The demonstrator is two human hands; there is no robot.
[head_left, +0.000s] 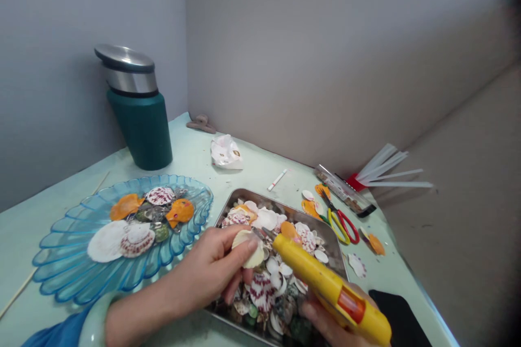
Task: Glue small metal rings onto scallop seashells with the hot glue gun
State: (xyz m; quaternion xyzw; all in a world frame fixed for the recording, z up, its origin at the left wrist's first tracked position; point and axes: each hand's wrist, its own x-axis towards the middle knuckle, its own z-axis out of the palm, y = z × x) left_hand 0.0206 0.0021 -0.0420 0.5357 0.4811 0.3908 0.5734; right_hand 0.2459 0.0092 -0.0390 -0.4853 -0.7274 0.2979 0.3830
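My left hand [222, 265] pinches a pale yellow scallop shell [247, 248] between thumb and fingers above the metal tray. My right hand [331, 320] is wrapped round a yellow hot glue gun [315, 268] with an orange-red panel on its side. The glue gun's metal tip points left at the shell's upper edge; I cannot tell if they touch. Below both hands, the metal tray [342, 255] holds a heap of mixed seashells [262, 293], partly hidden by my hands.
A blue scalloped glass dish [61, 265] with shells stands left, a green bottle [142, 124] behind it. At right lie scissors [344, 225], orange shells [311, 207], a clear case [342, 190], white glue sticks [382, 165] and a black flat object [396, 317]. Crumpled packaging [226, 152] lies at the back.
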